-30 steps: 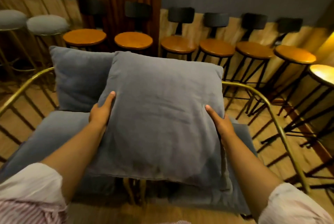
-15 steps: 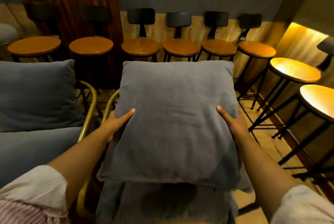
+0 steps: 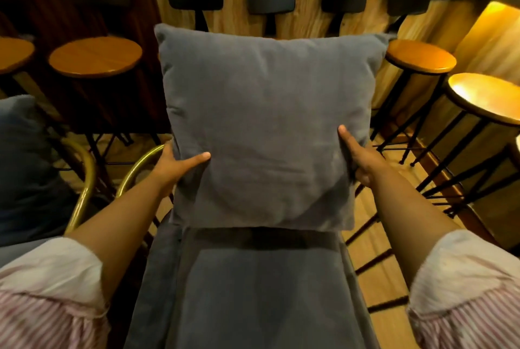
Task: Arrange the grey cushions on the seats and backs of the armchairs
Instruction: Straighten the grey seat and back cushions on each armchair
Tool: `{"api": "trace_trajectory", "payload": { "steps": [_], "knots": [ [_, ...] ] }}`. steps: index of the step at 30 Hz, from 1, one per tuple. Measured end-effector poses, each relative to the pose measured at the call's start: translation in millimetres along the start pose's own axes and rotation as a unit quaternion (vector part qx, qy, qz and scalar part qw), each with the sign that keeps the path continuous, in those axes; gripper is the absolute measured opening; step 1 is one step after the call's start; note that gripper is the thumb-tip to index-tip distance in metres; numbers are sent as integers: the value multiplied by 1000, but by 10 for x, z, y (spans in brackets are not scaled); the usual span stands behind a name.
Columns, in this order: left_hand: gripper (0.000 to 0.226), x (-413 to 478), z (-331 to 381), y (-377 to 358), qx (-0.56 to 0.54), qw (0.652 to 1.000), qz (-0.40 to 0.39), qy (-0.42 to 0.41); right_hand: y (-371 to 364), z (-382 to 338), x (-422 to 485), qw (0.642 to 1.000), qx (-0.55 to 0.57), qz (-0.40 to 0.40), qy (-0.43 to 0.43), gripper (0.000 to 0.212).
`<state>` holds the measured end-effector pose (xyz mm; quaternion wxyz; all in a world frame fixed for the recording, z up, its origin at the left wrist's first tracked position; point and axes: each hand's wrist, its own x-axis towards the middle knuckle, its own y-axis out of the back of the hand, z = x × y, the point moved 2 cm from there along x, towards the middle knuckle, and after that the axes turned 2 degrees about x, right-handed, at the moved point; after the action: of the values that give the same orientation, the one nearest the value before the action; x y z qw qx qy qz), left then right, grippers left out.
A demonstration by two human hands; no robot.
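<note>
seat cushion [image 3: 253, 292] clear, bar stools [image 3: 95, 56] crowd behind

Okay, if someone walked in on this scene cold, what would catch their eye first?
First, the big grey cushion held upright in the middle of the view, the left hand and right hand gripping its lower sides, above the grey seat cushion of an armchair. Next, the row of round wooden stools along the back wall, and the brightly lit stool top glowing at the right edge.
</note>
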<state>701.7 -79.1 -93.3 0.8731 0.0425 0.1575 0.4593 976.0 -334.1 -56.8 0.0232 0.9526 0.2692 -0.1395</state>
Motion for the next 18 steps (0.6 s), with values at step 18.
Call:
{"api": "trace_trajectory", "payload": {
  "steps": [18],
  "knots": [
    [81, 749, -1078, -508, 14, 994, 106, 16, -225, 1449, 986, 994, 57, 89, 23, 100]
  ]
}}
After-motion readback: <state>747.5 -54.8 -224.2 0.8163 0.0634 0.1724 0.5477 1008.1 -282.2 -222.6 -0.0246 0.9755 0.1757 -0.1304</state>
